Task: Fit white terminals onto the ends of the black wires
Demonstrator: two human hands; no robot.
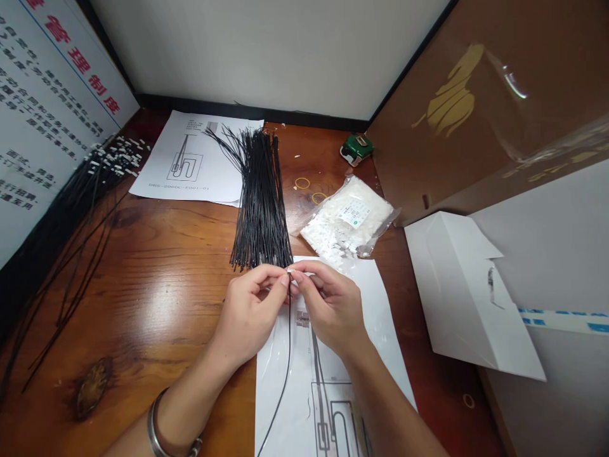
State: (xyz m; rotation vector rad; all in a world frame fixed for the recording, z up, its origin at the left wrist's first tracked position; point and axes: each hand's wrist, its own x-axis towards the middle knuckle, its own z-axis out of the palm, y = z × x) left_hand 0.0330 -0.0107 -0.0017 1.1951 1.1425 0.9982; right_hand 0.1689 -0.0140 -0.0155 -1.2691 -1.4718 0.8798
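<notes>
My left hand (250,314) and my right hand (333,308) meet fingertip to fingertip over a printed drawing sheet (387,355). Between the left thumb and forefinger is pinched the end of a thin black wire (290,355), whose tail hangs down toward me across the paper. The right thumb and forefinger close on a tiny white connector housing (291,271) at the wire's end; fingers partly cover it. Just beyond my hands lies a thick bundle of black wires (261,203). A clear bag of white connector housings (349,219) lies to its right, some spilling out at its near edge.
At the left, a heap of black wires with white ends (109,158) leans by a printed board (42,95). Farther back lie another drawing sheet (152,165), a green tape measure (356,149) and yellow rubber bands (302,183). A white carton (457,285) stands at right.
</notes>
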